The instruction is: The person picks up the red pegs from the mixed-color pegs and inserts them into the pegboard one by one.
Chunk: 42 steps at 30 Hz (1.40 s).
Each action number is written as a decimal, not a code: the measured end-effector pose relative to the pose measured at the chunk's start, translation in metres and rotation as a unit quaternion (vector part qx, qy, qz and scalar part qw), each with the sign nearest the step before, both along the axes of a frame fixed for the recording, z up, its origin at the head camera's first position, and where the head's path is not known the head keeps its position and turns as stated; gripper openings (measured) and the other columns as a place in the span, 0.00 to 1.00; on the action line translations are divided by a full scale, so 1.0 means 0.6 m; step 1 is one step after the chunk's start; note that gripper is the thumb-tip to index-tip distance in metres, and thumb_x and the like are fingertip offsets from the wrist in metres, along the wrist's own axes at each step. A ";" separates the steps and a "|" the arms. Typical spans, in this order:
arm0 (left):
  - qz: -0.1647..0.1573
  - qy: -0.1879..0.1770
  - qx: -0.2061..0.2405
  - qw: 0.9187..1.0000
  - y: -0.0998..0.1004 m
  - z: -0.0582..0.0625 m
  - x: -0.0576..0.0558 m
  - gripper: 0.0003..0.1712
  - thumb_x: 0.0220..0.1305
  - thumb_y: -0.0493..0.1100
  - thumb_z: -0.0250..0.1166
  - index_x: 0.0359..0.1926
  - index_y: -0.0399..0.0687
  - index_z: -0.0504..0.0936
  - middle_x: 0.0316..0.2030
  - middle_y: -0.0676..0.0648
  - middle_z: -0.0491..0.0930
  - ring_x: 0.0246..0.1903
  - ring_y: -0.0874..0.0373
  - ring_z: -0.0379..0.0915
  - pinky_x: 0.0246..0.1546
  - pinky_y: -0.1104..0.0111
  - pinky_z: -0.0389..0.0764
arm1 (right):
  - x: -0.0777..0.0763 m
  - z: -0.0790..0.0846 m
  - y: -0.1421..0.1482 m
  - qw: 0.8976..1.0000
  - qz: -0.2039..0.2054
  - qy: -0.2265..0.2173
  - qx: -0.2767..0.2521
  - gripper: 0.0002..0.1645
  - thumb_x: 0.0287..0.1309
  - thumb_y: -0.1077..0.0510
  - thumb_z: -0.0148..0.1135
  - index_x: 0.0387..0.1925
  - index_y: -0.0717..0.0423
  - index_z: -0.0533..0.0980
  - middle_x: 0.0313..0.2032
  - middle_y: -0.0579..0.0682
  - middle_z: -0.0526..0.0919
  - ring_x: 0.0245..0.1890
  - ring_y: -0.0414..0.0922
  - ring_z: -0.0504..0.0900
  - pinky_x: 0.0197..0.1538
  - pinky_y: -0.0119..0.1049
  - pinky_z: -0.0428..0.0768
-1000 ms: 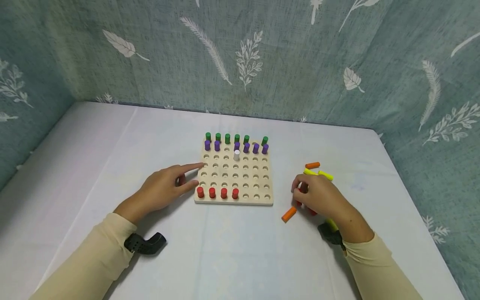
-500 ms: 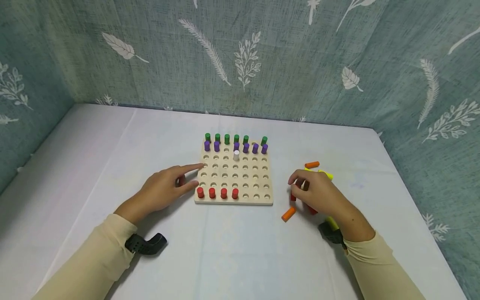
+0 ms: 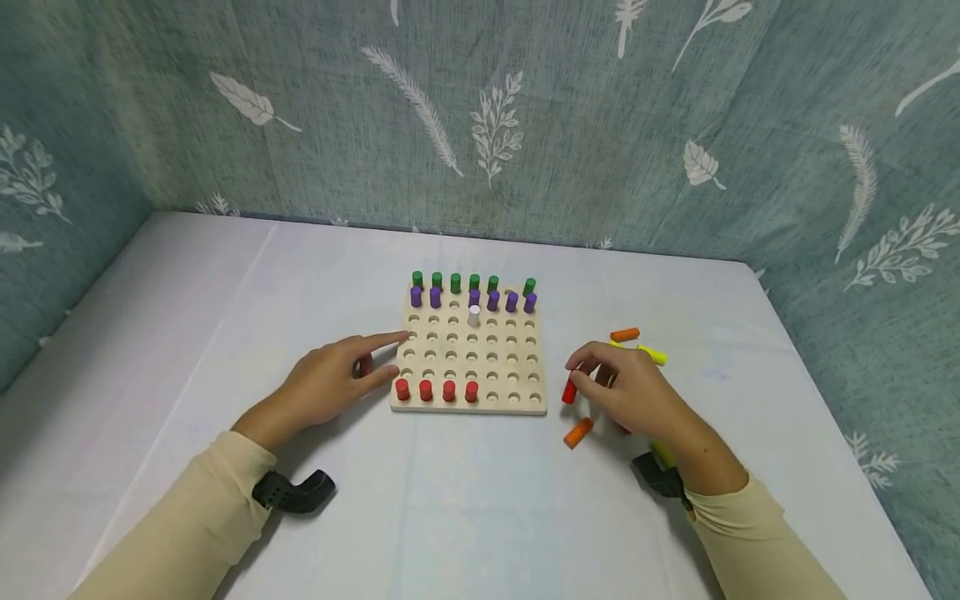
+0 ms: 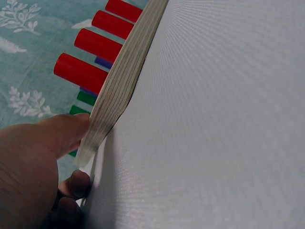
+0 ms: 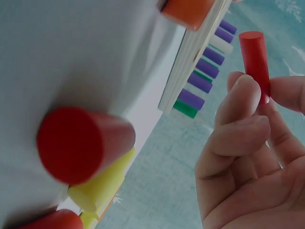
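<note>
A pale wooden pegboard [image 3: 468, 408] lies on the table with rows of round holes. Red pegs [image 3: 448, 392] stand in its near row, purple pegs [image 3: 492, 302] and green pegs [image 3: 455, 284] in the two far rows, and one white peg [image 3: 474, 317] just before the purple ones. At the board's left edge my left hand [image 3: 326, 379] touches it with thumb and extended index finger. To the right of the board, my right hand [image 3: 630, 387] pinches a red peg [image 5: 255, 62] between thumb and fingers, held tilted off the table.
Loose pegs lie around and under my right hand: an orange peg [image 3: 578, 433] near the board's right corner, another orange peg [image 3: 624, 334] farther back, a yellow peg [image 3: 652, 356], and red ones partly hidden. A leaf-patterned cloth [image 3: 420, 125] hangs behind the white table.
My right hand has lifted a red peg out of the loose pegs and shifted left with it, toward the board. My left hand has stayed at the board's edge.
</note>
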<state>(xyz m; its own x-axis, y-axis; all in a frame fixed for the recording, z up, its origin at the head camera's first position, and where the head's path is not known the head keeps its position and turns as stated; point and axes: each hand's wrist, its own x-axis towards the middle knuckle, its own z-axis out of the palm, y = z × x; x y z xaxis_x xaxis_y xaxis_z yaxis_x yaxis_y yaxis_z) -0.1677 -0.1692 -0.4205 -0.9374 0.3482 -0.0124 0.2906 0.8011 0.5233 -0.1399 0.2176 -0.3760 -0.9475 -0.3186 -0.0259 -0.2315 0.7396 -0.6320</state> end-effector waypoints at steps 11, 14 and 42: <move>0.000 -0.001 -0.002 1.000 0.000 0.001 -0.002 0.31 0.67 0.53 0.67 0.70 0.70 0.71 0.26 0.53 0.73 0.23 0.59 0.63 0.23 0.67 0.64 | 0.012 0.000 -0.017 0.998 0.028 0.051 -0.033 0.04 0.63 0.59 0.67 0.39 0.48 0.83 0.33 0.43 0.87 0.27 0.38 0.78 0.30 0.30 0.76; -0.001 -0.002 -0.004 1.000 0.000 0.001 -0.002 0.31 0.67 0.53 0.67 0.70 0.70 0.71 0.26 0.53 0.73 0.23 0.59 0.63 0.23 0.67 0.64 | 0.017 0.003 -0.023 0.997 0.027 0.050 -0.043 0.05 0.62 0.58 0.68 0.40 0.48 0.83 0.34 0.42 0.87 0.28 0.37 0.80 0.31 0.31 0.78; 0.003 -0.005 -0.004 1.000 0.001 -0.001 -0.001 0.31 0.67 0.54 0.66 0.70 0.70 0.71 0.26 0.53 0.72 0.23 0.59 0.62 0.24 0.67 0.63 | 0.040 0.003 -0.066 0.997 0.055 0.053 -0.006 0.11 0.62 0.57 0.69 0.46 0.46 0.82 0.37 0.41 0.88 0.22 0.34 0.78 0.25 0.29 0.76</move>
